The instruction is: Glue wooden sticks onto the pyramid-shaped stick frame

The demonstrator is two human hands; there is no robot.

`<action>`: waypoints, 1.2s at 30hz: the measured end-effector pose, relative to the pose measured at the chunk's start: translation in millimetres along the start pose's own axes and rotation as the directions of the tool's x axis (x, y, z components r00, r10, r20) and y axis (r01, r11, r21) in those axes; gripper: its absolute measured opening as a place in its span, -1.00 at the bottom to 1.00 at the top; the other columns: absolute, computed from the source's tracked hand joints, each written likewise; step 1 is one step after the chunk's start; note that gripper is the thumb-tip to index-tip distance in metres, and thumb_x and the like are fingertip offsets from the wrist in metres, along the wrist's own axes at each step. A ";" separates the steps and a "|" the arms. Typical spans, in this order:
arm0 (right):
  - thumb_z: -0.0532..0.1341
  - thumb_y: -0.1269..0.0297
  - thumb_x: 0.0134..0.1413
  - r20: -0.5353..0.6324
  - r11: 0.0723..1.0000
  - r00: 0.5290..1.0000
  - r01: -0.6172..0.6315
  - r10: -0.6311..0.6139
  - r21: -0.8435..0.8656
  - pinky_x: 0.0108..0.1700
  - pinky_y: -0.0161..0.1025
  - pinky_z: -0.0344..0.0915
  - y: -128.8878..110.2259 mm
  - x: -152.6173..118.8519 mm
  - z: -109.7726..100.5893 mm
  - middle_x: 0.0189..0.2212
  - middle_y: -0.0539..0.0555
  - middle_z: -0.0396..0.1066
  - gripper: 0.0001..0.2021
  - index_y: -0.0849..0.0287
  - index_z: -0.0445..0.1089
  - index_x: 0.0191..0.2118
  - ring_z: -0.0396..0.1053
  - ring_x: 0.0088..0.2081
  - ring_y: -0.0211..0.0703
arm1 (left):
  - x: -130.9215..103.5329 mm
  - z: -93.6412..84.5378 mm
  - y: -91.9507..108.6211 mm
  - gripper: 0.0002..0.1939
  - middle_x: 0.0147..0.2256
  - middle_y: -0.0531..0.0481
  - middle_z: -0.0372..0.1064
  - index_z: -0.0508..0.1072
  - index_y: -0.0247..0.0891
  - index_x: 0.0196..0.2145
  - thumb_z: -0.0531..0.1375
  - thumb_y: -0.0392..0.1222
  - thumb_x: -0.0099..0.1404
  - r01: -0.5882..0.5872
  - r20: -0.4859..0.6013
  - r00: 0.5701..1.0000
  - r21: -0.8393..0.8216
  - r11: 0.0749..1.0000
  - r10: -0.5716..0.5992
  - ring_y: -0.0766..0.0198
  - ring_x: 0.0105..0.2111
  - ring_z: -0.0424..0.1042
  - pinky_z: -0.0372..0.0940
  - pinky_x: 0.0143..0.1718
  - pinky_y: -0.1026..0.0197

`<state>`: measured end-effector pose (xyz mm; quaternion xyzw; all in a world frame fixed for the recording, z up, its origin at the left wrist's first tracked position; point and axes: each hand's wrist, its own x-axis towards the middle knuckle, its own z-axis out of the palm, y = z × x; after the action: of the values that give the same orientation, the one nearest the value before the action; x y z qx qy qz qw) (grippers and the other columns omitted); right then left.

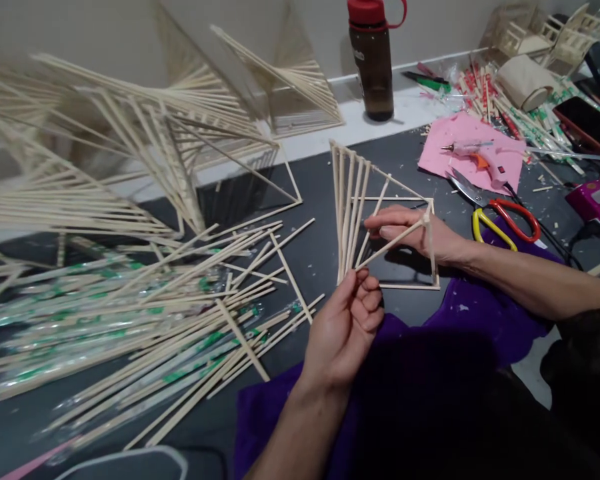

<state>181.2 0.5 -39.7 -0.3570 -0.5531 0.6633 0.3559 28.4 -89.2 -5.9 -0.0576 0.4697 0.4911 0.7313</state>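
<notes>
Angular pale wooden-stick frame [349, 207]: left fingers [371, 300] curl closed, pinching its slanting stick [395, 243]; right fingers [395, 215] extend behind it, grip unclear.

Dark grey counter [315, 180] carries a wooden stick frame [354, 207] near center, loose and plastic-sleeved sticks [180, 340] at eight o'clock, scissors [480, 200] at three, a pink sheet [457, 129] at two.

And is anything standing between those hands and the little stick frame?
Nothing visible keeps them apart. The left hand pinches the lower end of the stick frame's slanted stick, which crosses in front of the right hand; that hand reaches among the sticks.
</notes>
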 end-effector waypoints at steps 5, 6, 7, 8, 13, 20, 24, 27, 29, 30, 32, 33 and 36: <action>0.31 0.27 0.03 -0.009 0.997 0.997 0.075 -0.075 -0.020 -0.29 -0.36 0.33 4.9 1.2 0.6 -0.28 0.00 0.38 -0.82 0.21 0.47 -0.23 0.34 -0.35 -0.37 | 1.1 -0.9 0.0 -0.59 -0.56 0.03 0.31 0.39 -0.38 -0.39 -0.15 -0.29 0.52 0.027 -0.006 1.000 0.061 0.998 -0.026 0.50 -0.72 0.21 0.00 -0.82 0.51; 0.31 0.27 0.02 -0.027 0.997 0.997 0.075 -0.075 -0.007 -0.33 -0.36 0.31 6.0 2.0 1.8 -0.34 -0.02 0.37 -0.82 0.21 0.43 -0.25 0.32 -0.39 -0.38 | 1.3 -0.7 0.3 -0.58 -0.56 0.03 0.31 0.39 -0.39 -0.38 -0.15 -0.28 0.52 0.032 -0.006 0.999 0.076 0.997 -0.031 0.50 -0.72 0.20 -0.01 -0.83 0.51; 0.31 0.28 0.01 -0.047 0.997 0.996 0.076 -0.075 0.017 -0.36 -0.37 0.28 7.1 3.1 3.3 -0.39 -0.05 0.34 -0.83 0.21 0.38 -0.27 0.29 -0.42 -0.39 | 1.4 -0.2 0.6 -0.58 -0.56 0.02 0.31 0.40 -0.39 -0.38 -0.15 -0.28 0.52 0.035 -0.006 0.999 0.088 0.996 -0.034 0.50 -0.72 0.20 -0.01 -0.83 0.51; 0.30 0.30 -0.01 -0.065 0.996 0.995 0.079 -0.076 0.047 -0.39 -0.38 0.27 8.0 4.4 4.9 -0.42 -0.08 0.31 -0.83 0.20 0.34 -0.30 0.28 -0.44 -0.39 | 1.4 0.4 1.0 -0.58 -0.56 0.02 0.31 0.40 -0.39 -0.39 -0.15 -0.28 0.52 0.036 -0.005 0.999 0.096 0.995 -0.035 0.51 -0.73 0.20 -0.01 -0.83 0.51; 0.19 0.41 -0.01 -0.084 0.987 0.990 0.118 -0.109 0.110 -0.51 -0.41 0.20 10.7 5.3 10.3 -0.48 -0.11 0.28 -0.88 0.17 0.21 -0.33 0.28 -0.51 -0.39 | 1.8 -1.2 1.3 -0.58 -0.59 0.02 0.32 0.42 -0.38 -0.40 -0.12 -0.28 0.51 0.050 0.022 0.998 0.198 0.979 -0.055 0.51 -0.74 0.19 -0.03 -0.84 0.52; 0.26 0.46 -0.13 -0.129 0.995 0.991 0.053 -0.041 0.089 -0.56 -0.45 0.13 9.9 -7.0 6.0 -0.54 -0.18 0.27 -0.76 0.17 0.23 -0.29 0.19 -0.59 -0.47 | -6.5 -17.8 9.0 -0.58 -0.75 0.06 0.26 0.43 -0.34 -0.59 0.39 0.09 0.08 0.024 0.226 0.949 0.646 0.763 -0.221 0.53 -0.83 0.04 -0.18 -0.83 0.47; 0.27 0.52 -0.18 -0.087 0.971 0.985 -0.130 0.150 0.202 -0.54 -0.43 0.19 -2.7 -14.4 1.9 -0.52 -0.16 0.33 -0.64 0.19 0.30 -0.17 0.23 -0.58 -0.44 | -11.7 -0.8 31.9 -0.67 -0.75 0.14 0.22 0.44 -0.27 -0.62 0.41 0.00 0.04 -0.412 0.259 0.910 0.638 0.651 0.323 0.54 -0.78 0.06 -0.07 -0.77 0.47; 0.26 0.54 -0.15 -0.070 0.944 0.959 -0.255 0.274 0.208 -0.53 -0.41 0.23 -11.6 -22.0 -2.7 -0.56 -0.09 0.35 -0.79 0.23 0.37 -0.30 0.24 -0.59 -0.42 | 0.3 22.9 48.8 -0.76 -0.67 0.11 0.34 0.47 -0.23 -0.60 0.44 -0.10 -0.11 -0.709 0.287 0.655 0.553 0.437 0.699 0.46 -0.70 0.21 0.05 -0.75 0.43; 0.25 0.56 -0.12 -0.101 0.936 0.948 -0.276 0.303 0.218 -0.52 -0.41 0.24 -15.4 -24.9 -5.3 -0.58 -0.07 0.35 -0.87 0.24 0.38 -0.39 0.26 -0.59 -0.41 | 13.4 37.7 55.9 -0.78 -0.58 0.08 0.42 0.51 -0.24 -0.53 0.43 -0.16 -0.16 -0.771 0.313 0.545 0.551 0.318 0.778 0.38 -0.57 0.36 0.16 -0.68 0.41; 0.24 0.56 -0.10 -0.120 0.935 0.945 -0.273 0.305 0.227 -0.52 -0.42 0.24 -16.7 -25.3 -6.1 -0.59 -0.07 0.35 -0.89 0.24 0.38 -0.41 0.27 -0.58 -0.41 | 20.0 43.9 58.1 -0.76 -0.51 0.06 0.45 0.52 -0.25 -0.48 0.42 -0.16 -0.15 -0.774 0.335 0.536 0.562 0.292 0.775 0.36 -0.50 0.40 0.21 -0.62 0.39; 0.24 0.56 -0.08 -0.149 0.935 0.943 -0.255 0.297 0.247 -0.52 -0.44 0.23 -18.3 -24.3 -6.7 -0.61 -0.08 0.34 -0.91 0.25 0.37 -0.46 0.29 -0.57 -0.42 | 31.6 52.8 60.1 -0.72 -0.46 0.05 0.46 0.53 -0.26 -0.44 0.42 -0.12 -0.14 -0.745 0.365 0.593 0.587 0.317 0.718 0.34 -0.45 0.42 0.26 -0.55 0.35; 0.25 0.56 -0.08 -0.153 0.935 0.945 -0.246 0.290 0.255 -0.53 -0.45 0.24 -18.4 -23.3 -6.5 -0.62 -0.08 0.34 -0.90 0.25 0.36 -0.47 0.29 -0.57 -0.42 | 36.3 55.5 60.3 -0.71 -0.46 0.05 0.46 0.53 -0.26 -0.44 0.42 -0.10 -0.13 -0.721 0.372 0.634 0.601 0.345 0.678 0.34 -0.45 0.42 0.28 -0.51 0.32; 0.29 0.53 -0.11 -0.142 0.938 0.955 -0.216 0.261 0.272 -0.55 -0.45 0.25 -16.4 -19.4 -4.5 -0.62 -0.10 0.34 -0.90 0.25 0.36 -0.46 0.29 -0.58 -0.43 | 45.9 59.3 60.4 -0.72 -0.49 0.03 0.45 0.53 -0.28 -0.47 0.42 -0.05 -0.08 -0.639 0.362 0.743 0.633 0.437 0.563 0.34 -0.47 0.40 0.30 -0.43 0.27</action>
<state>195.9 -12.0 -22.5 -0.4304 -0.3828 0.7326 0.3626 22.6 4.6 15.5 0.4302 0.5762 0.4930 0.4898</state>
